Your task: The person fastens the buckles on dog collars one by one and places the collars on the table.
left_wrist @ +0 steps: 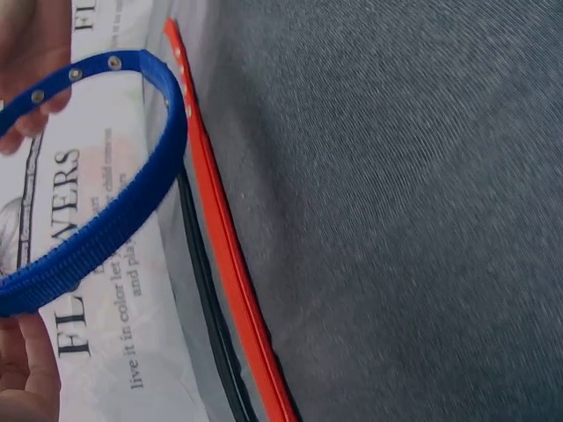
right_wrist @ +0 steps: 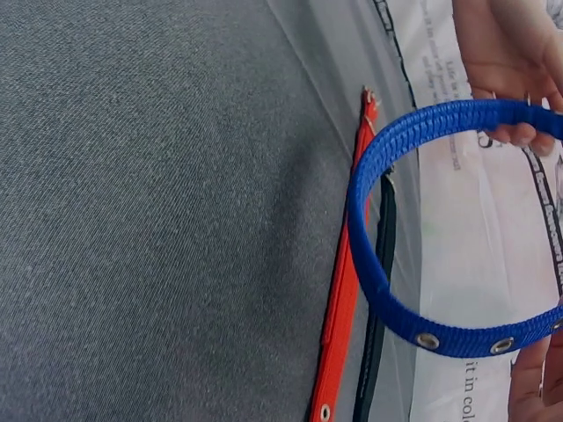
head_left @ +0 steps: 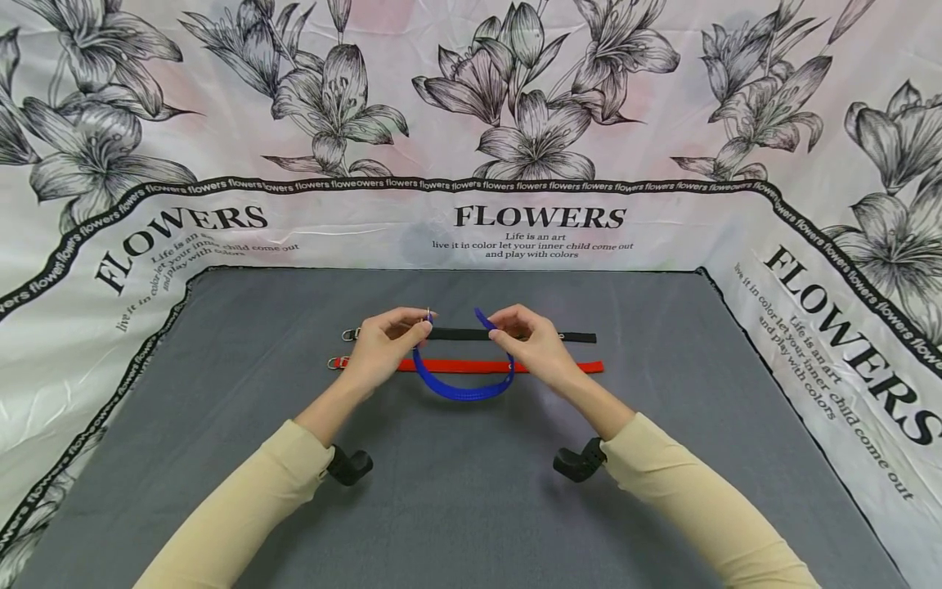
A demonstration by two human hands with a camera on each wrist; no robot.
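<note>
A blue collar (head_left: pixel 464 393) with metal eyelets hangs in a U-shaped loop above the table, its two ends raised and apart. My left hand (head_left: pixel 384 343) pinches the end with the metal buckle. The eyelet end is pinched between thumb and fingers of my right hand (head_left: pixel 540 348), its tip poking up past them. In the right wrist view, eyelets run along the lower part of the blue band (right_wrist: pixel 365 211). Behind and below it, a red collar (head_left: pixel 456 366) and a black collar (head_left: pixel 464 334) lie flat and roughly parallel, each partly hidden by my hands.
A grey cloth (head_left: pixel 456 507) covers the table under my forearms. White flower-printed sheeting (head_left: pixel 540 225) borders it at the back and both sides. Black wrist devices (head_left: pixel 351 466) sit below both hands. Metal rings (head_left: pixel 337 363) mark the left ends of the lying collars.
</note>
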